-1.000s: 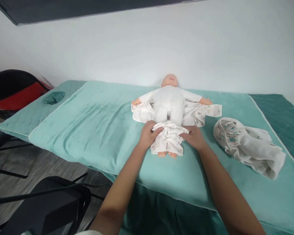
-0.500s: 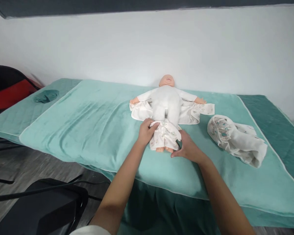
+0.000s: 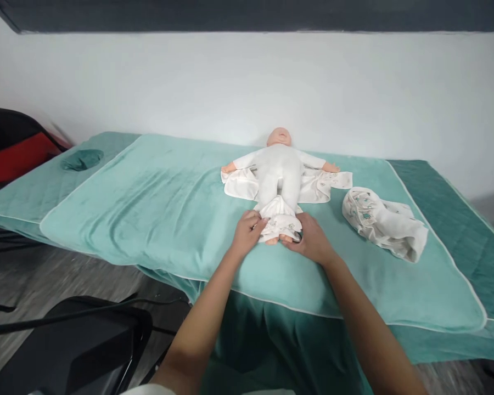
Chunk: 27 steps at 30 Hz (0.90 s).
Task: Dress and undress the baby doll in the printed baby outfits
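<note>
A baby doll [image 3: 279, 164] with a white cloth body lies on its back, head toward the wall, arms spread. White printed baby pants [image 3: 280, 224] are bunched around its lower legs, the feet poking out below. On the left side, my left hand [image 3: 247, 231] pinches the pants' edge between thumb and fingers. At the opposite side my right hand [image 3: 308, 237] is curled around the pants near a foot, its thumb by the hem. Under the doll's back and arms a printed baby shirt [image 3: 241, 185] lies spread open.
A bundled white printed cloth [image 3: 385, 222] lies to the right on the green bed cover [image 3: 160, 219]. The bed has a face hole [image 3: 82, 159] at its left end. A black chair [image 3: 66, 351] stands at the front left, and a red-and-black chair [image 3: 20, 156] behind it.
The pants, spread flat over the lower legs before, are now gathered, with their upper part turned down. My right hand has closed in on the pants' side. The view has shifted slightly.
</note>
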### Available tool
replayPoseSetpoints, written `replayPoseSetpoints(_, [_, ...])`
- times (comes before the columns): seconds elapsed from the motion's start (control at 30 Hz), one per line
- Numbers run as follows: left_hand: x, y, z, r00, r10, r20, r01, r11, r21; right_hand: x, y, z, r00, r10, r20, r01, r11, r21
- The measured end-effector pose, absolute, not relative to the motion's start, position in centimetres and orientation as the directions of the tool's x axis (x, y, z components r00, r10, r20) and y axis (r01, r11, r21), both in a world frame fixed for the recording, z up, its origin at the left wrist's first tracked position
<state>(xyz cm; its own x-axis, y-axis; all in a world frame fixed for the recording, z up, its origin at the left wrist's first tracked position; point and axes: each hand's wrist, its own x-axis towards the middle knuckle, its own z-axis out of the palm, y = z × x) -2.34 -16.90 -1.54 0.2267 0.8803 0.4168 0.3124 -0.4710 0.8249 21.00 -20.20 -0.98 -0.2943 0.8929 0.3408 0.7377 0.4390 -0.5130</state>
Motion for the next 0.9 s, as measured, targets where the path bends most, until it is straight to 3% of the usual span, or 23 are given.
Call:
replayPoseSetpoints(0.2, [-2.7,-18.6,-2.2,0.2,0.887,0.417,0.305,-0.461,0.833,20.9,-20.7,-0.8,-0.265,0.92,0.287,0.72,0.387,-0.576])
replayPoseSetpoints(0.37, [-2.9,-18.2,-2.4,0.285,0.878,0.385,0.256,-0.457,0.852,20.8,-20.9,0.1,-0.269,0.931,0.246,0.696,0.364,-0.619])
replayPoseSetpoints(0.63, [-2.8,-19.1,-2.4,0.348,0.871,0.345,0.392,-0.47,0.791,21.0,-20.8,0.0,-0.279,0.925,0.258,0.685,0.38,-0.621])
replayPoseSetpoints(0.8, [-1.9,-19.8,-2.0,0.319,0.866,0.384,0.485,-0.498,0.719,21.1,-20.6,-0.2,-0.272,0.922,0.276,0.682,0.387,-0.62])
replayPoseSetpoints(0.9, [-1.6,-20.5,-1.5,0.242,0.909,0.34,0.52,-0.417,0.745,21.1,-21.1,-0.4,-0.24,0.932,0.271,0.671,0.361,-0.648])
